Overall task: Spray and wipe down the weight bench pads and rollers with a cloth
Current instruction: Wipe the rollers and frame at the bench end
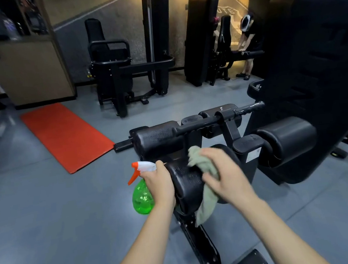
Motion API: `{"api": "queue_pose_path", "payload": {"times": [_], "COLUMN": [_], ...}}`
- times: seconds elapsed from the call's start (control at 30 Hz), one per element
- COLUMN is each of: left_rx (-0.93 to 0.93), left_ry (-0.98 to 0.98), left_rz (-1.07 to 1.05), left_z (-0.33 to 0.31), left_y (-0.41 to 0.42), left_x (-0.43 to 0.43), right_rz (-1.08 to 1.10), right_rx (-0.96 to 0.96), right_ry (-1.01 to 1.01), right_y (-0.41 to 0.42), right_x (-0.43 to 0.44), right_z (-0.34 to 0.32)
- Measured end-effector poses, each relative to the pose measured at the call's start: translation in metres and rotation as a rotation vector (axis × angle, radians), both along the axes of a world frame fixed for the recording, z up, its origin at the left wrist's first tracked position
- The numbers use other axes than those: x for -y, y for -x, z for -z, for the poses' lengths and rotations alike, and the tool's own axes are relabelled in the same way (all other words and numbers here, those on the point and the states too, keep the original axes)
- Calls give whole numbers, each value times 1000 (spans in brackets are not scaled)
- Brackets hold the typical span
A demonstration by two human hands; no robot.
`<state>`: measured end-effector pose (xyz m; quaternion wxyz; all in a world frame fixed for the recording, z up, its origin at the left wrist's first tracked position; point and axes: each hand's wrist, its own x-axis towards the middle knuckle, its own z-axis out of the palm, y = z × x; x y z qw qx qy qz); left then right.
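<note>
While the fingers (pixel 212 182) of the right hand (pixel 227 175) are curving over the bunched green cloth (pixel 206 205), they are clamping it against the near roller (pixel 187 184), and that is the wiping grip: palm on top, loose tail of cloth hanging down the roller's side. Over on the other side, the left hand (pixel 159 185) is wrapping round the neck of the green spray bottle (pixel 142 198), nozzle pointing away to the left, so it is looking parked rather than aimed, close by for the next squirt. The roller's skin is glistening, which is suggesting it is already wet and now being rubbed down. Beyond it, the upper rollers (pixel 158 136) and the fat right roller (pixel 287 135) are waiting on the bench (pixel 202 245), and I am judging those as not yet done. Further out, a red mat (pixel 66 134) is lying on the grey floor (pixel 49 220), and another person (pixel 249 35) is bending over a machine (pixel 202 42) by the far wall.
</note>
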<state>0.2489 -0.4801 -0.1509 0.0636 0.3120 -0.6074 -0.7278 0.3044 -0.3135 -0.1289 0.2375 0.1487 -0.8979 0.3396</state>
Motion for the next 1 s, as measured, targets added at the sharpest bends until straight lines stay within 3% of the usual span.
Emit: {"api": "queue_pose_path", "payload": {"times": [0.13, 0.2, 0.37, 0.5, 0.57, 0.7, 0.77, 1.0], "left_rx": [18, 23, 42, 18, 13, 31, 41, 79], "left_ry": [-22, -16, -31, -81, -73, -71, -66, -34], "left_rz": [-9, -17, -13, -9, -8, -18, -24, 27], "left_z": [2, 1, 1, -3, -3, -1, -1, 0], "left_y": [0, -1, 0, -3, -3, -1, -2, 5], "left_x": [-2, -2, -1, -2, -2, -1, -1, 8], "right_rz": [475, 440, 107, -22, 59, 463, 515, -72], "right_rx": [97, 35, -185, -233, -225, -71, -88, -258], "right_ry": [268, 286, 245, 53, 9, 348, 385, 18], "right_y": [13, 4, -30, -18, -5, 2, -4, -42], "right_x": [-32, -14, 58, 37, 10, -6, 12, 86], "right_z": [-14, -10, 27, 26, 17, 4, 6, 38]}}
